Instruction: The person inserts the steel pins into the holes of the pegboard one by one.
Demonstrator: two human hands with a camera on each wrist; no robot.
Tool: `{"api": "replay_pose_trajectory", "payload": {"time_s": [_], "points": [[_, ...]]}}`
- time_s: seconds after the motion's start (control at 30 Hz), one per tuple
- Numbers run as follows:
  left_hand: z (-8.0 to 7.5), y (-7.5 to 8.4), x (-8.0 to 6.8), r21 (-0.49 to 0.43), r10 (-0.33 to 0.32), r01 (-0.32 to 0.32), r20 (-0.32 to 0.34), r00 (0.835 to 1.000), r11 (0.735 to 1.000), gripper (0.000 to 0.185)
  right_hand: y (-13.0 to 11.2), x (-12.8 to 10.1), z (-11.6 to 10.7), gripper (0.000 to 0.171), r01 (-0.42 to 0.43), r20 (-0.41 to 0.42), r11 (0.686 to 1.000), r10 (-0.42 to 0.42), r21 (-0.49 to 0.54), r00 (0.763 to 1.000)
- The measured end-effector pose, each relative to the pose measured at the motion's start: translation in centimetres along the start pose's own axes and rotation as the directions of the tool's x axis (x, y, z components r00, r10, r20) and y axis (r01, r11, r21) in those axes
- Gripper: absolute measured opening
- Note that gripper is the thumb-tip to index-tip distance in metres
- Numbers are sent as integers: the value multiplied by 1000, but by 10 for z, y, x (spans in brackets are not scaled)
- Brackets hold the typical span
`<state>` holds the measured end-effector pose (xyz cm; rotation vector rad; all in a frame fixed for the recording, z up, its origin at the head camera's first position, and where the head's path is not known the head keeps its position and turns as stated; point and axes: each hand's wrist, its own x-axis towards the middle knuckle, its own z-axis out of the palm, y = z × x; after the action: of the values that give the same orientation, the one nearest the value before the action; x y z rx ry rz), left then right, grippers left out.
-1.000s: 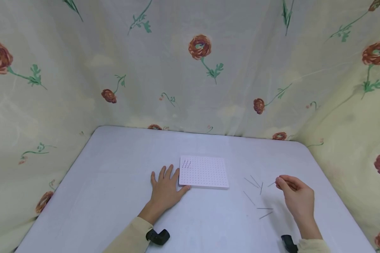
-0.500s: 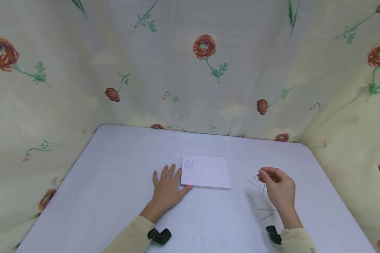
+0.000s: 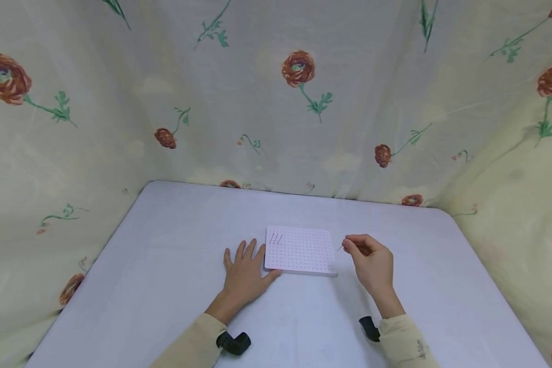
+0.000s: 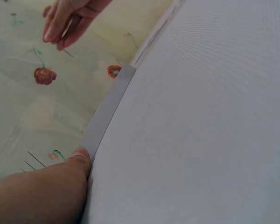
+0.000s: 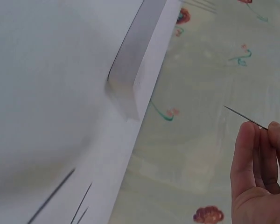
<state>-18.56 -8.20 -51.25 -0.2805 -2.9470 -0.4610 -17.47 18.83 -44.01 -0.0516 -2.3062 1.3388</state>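
White pegboard (image 3: 299, 250) lay mid-frame on the bench (image 3: 165, 286), steadied by the flat, open left hand (image 3: 245, 271), while the right hand (image 3: 370, 263) pinched a needle (image 3: 340, 248) beside its right edge, apparently needing careful alignment with a hole.

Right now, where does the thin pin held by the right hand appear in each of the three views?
Head: the pin juts left from the right hand, beside the perforated board.
Left wrist: top left, the pin below the fingers, faint.
Right wrist: the pin, right edge, above the fingertips.
Shared landmark: the board's edge.
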Motion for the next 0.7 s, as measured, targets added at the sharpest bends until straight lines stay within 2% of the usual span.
{"api": "replay_pose_trajectory", "payload": {"time_s": [0.07, 0.2, 0.37, 0.7], "points": [[0, 0, 0, 1, 0, 0, 2, 1000, 1000, 83, -9, -1, 6, 15, -5, 25, 1000, 6, -22, 1000], [1, 0, 0, 7, -2, 2, 2, 1000, 1000, 83, -18, 1, 18, 10, -10, 85, 1000, 10, 2, 996], [2, -3, 0, 18, -7, 7, -10, 1000, 1000, 83, -25, 5, 35, 12, -3, 131, 996, -9, 90, 991], [5, -3, 3, 48, -1, 0, 2, 1000, 999, 84, -34, 8, 60, 10, 26, 125, 990, -44, 137, 991]]}}
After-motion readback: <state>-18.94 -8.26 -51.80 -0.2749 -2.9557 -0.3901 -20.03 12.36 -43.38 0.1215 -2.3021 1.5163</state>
